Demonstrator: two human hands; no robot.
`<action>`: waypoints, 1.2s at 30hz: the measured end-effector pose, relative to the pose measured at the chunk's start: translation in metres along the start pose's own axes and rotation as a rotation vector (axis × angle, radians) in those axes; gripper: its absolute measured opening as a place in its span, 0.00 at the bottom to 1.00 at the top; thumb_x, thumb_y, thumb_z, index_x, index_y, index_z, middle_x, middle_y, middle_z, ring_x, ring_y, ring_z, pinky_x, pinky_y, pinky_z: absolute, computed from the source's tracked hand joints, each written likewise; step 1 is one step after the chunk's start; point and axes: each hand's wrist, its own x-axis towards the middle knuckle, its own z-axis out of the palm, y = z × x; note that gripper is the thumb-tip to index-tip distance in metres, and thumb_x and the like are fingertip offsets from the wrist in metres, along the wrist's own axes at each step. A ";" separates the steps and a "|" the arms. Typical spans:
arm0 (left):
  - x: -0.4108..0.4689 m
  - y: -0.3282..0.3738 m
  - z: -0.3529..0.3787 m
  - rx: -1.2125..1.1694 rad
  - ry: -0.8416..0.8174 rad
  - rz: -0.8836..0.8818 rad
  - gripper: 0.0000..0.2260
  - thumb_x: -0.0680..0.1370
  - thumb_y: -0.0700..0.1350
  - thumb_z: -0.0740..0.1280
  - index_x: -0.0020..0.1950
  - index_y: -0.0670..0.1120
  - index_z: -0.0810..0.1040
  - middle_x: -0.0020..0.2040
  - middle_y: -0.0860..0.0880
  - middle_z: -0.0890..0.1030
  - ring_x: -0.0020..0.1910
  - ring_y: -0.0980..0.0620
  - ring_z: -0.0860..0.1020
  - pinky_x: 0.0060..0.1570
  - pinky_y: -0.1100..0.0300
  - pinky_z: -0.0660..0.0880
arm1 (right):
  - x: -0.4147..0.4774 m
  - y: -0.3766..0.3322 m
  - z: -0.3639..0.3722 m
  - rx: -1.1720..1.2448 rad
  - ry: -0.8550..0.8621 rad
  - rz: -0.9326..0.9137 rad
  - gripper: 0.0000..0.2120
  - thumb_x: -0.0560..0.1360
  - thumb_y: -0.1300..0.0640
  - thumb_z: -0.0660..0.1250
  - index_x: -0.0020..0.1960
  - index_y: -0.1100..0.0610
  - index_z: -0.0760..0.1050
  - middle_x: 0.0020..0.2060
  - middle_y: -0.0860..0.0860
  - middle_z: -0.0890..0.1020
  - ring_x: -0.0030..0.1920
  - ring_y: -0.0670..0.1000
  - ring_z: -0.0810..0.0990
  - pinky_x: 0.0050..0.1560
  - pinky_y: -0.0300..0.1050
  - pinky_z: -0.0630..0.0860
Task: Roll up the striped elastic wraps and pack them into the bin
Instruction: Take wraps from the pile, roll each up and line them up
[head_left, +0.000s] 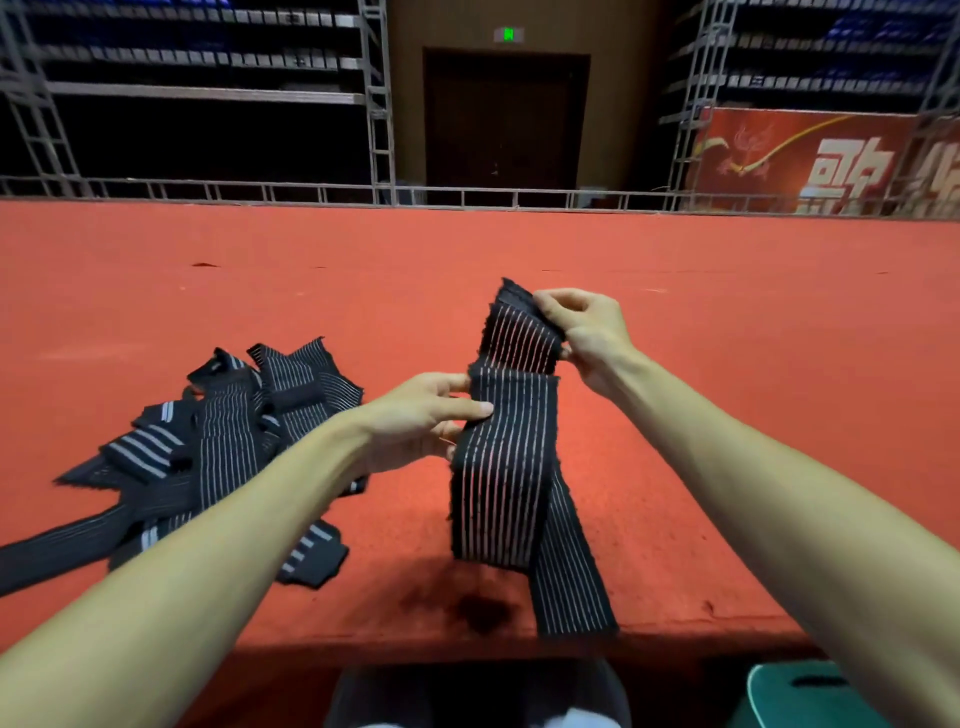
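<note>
A black elastic wrap with thin pale stripes (506, 467) hangs in front of me above the red surface. My right hand (589, 332) pinches its upper end, which is folded over. Lower down, my left hand (426, 415) grips the wrap's left edge between thumb and fingers. The wrap's loose tail trails down to the near edge of the surface. A heap of several more striped wraps (208, 447) lies flat to the left, partly hidden behind my left forearm. A green bin (810, 696) shows at the bottom right, below the surface's edge.
The red carpeted surface (519, 249) stretches far ahead to a low metal railing (467, 197). Scaffold racks, a dark door and a red banner stand beyond it. A dark stain (478, 608) marks the carpet near the front edge.
</note>
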 end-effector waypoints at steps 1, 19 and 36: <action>-0.005 0.002 0.003 -0.026 -0.019 0.004 0.10 0.79 0.38 0.63 0.59 0.42 0.76 0.37 0.53 0.80 0.27 0.59 0.75 0.25 0.67 0.74 | 0.002 -0.001 0.000 -0.007 -0.014 -0.006 0.03 0.77 0.59 0.68 0.45 0.57 0.79 0.37 0.52 0.80 0.30 0.47 0.73 0.24 0.37 0.65; 0.068 -0.137 -0.038 0.604 0.457 -0.179 0.14 0.77 0.42 0.67 0.59 0.45 0.66 0.39 0.49 0.75 0.33 0.52 0.74 0.38 0.57 0.73 | 0.078 0.124 0.022 -0.761 -0.252 -0.036 0.08 0.73 0.61 0.73 0.51 0.59 0.81 0.45 0.52 0.82 0.45 0.47 0.78 0.39 0.36 0.74; 0.157 -0.180 -0.065 0.982 0.399 0.062 0.07 0.77 0.46 0.64 0.52 0.55 0.78 0.49 0.57 0.69 0.51 0.59 0.63 0.51 0.61 0.57 | 0.160 0.252 0.048 -0.906 -0.215 0.121 0.10 0.68 0.51 0.77 0.45 0.55 0.83 0.45 0.54 0.85 0.49 0.55 0.82 0.52 0.51 0.79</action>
